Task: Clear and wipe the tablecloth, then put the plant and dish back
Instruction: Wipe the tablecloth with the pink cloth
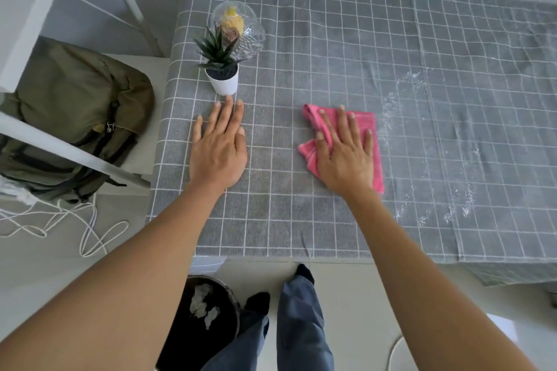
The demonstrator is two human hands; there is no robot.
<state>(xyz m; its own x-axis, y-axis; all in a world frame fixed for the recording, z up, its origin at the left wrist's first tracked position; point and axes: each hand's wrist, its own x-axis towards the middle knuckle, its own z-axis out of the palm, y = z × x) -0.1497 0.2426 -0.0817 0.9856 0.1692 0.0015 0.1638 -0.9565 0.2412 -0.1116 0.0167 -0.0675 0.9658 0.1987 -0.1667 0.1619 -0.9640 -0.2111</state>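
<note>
A grey checked tablecloth (331,39) covers the table. My right hand (346,153) lies flat with straight fingers on a pink cloth (372,129) near the table's middle. White powder (407,84) is smeared on the tablecloth to the right of the cloth. My left hand (218,144) rests flat on the tablecloth, its fingertips just short of a small green plant in a white pot (224,80). Behind the plant stands a clear glass dish (241,27) holding yellow and brown items.
A green backpack (78,105) lies on a seat left of the table, under a white frame (39,9). White cords (60,220) trail on the floor. A dark bin (205,325) with crumpled paper stands by my feet below the table's front edge.
</note>
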